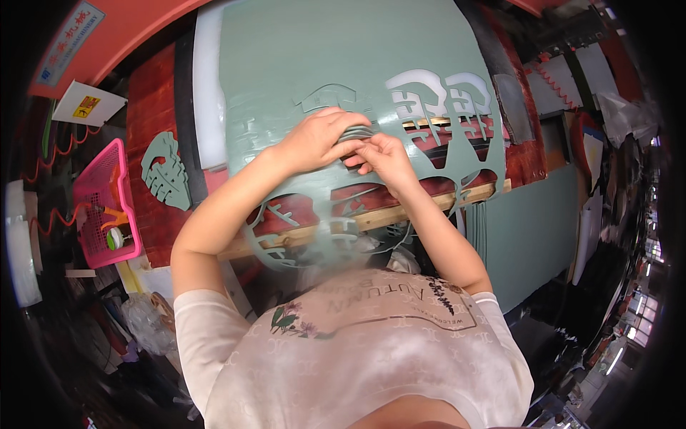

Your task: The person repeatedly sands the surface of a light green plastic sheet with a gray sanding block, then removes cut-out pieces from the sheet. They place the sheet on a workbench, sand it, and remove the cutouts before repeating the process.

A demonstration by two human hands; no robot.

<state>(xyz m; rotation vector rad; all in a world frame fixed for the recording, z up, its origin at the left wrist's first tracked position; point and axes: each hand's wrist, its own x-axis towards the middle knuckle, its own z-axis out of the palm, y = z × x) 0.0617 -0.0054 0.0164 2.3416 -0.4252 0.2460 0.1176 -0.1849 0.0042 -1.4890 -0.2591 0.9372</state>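
A large grey-green sheet lies before me, with shaped openings cut through its right side and near edge. Over its middle, my left hand curls around a small stack of thin green pieces. The fingertips of my right hand pinch the stack's near right edge, close to the left thumb. My fingers hide much of the stack. Just beyond my left hand, a curved cut outline shows in the sheet. The cut-out near edge of the sheet hangs over a wooden strip.
On the red board at left lies a stack of green cut pieces. Beside it stands a pink plastic basket holding an orange-handled tool. A red machine frame arches across the far left. More green sheeting is at right.
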